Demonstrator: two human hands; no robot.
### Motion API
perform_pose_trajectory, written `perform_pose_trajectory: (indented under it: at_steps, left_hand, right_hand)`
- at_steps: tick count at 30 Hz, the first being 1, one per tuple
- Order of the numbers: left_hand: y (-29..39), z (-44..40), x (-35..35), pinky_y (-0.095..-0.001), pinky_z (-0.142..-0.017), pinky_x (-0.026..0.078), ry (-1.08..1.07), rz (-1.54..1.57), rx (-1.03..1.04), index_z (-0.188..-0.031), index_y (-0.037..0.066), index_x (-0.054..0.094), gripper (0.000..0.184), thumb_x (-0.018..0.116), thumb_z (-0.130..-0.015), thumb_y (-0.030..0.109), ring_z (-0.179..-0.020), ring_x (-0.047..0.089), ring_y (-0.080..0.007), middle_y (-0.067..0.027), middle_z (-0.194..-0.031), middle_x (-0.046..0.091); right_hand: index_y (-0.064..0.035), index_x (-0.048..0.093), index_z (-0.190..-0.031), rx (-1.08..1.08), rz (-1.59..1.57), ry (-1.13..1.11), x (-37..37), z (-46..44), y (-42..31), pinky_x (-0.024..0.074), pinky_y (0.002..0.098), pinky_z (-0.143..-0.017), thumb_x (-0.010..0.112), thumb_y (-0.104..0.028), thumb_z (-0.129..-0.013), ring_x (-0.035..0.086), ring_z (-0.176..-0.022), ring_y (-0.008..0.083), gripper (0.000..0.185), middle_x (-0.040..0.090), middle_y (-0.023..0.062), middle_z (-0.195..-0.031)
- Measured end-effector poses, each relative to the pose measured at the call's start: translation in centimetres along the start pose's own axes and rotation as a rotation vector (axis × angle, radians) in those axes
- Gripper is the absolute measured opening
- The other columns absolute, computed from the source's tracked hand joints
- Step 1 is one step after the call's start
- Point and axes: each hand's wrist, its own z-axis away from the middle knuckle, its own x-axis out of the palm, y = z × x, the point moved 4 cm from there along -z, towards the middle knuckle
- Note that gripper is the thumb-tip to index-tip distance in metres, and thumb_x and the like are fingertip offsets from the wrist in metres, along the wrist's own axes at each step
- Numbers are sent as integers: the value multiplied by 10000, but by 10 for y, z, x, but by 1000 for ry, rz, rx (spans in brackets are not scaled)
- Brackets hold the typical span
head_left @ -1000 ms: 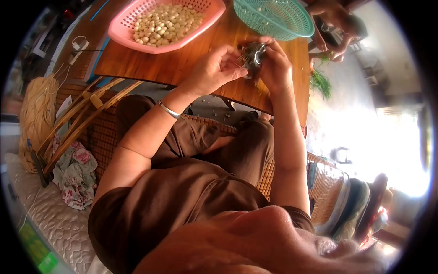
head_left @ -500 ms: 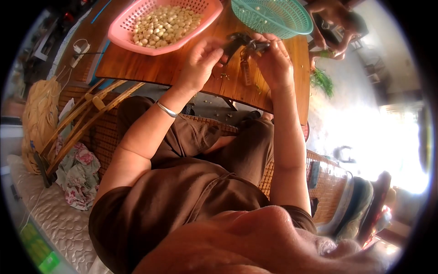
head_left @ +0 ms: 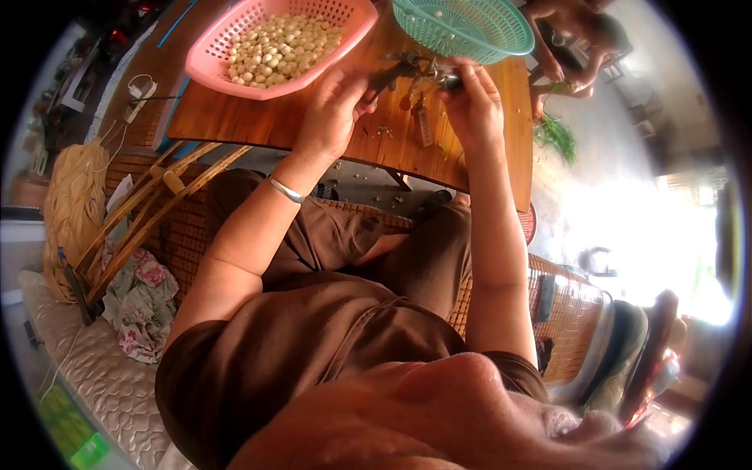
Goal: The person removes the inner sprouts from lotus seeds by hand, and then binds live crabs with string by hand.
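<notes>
My left hand point(head_left: 333, 113) is closed on one end of a dark bunch of keys point(head_left: 407, 66) with what looks like a dark fob. On the other side, my right hand point(head_left: 478, 106) pinches a dark, shiny piece of the same bunch. Small metal parts stretch between the two hands above the wooden table point(head_left: 258, 125). An orange-brown tag point(head_left: 424, 125) shows below them; whether it hangs or lies on the wood I cannot tell. Exact shapes in the bunch are too small and blurred to make out.
A pink basket point(head_left: 205, 66) of pale round seeds point(head_left: 282, 51) stands at the back left, a green basket point(head_left: 470, 35) at the back right. Another person point(head_left: 576, 39) bends over greens point(head_left: 556, 139) at the right. Wooden crutches point(head_left: 149, 211) lean at left.
My hands have drawn slightly apart, the left one shifting a little left and down. The bunch is stretched wider between them. The camera view has tilted slightly.
</notes>
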Motion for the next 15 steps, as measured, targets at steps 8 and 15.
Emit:
perform_pose_trajectory:
  at_steps: [8,15]
  left_hand:
    - [3,-3,1,-266,-666,461,-6,38,-21,-1111,-10,547,170,481,-986,85,-781,528,-131,-72,-921,574]
    - [1,-3,-2,-261,-664,453,-15,95,-17,-1113,-9,559,172,467,-988,67,-737,511,-130,-88,-898,579]
  right_hand:
    - [36,620,-1102,8,2,17,-4,-1,0,570,298,-666,500,-129,-1008,666,-790,200,224,683,118,-938]
    - [74,527,-1180,14,-47,20,-1,-2,-6,586,338,-710,380,-121,-1028,679,-868,332,288,675,192,-966]
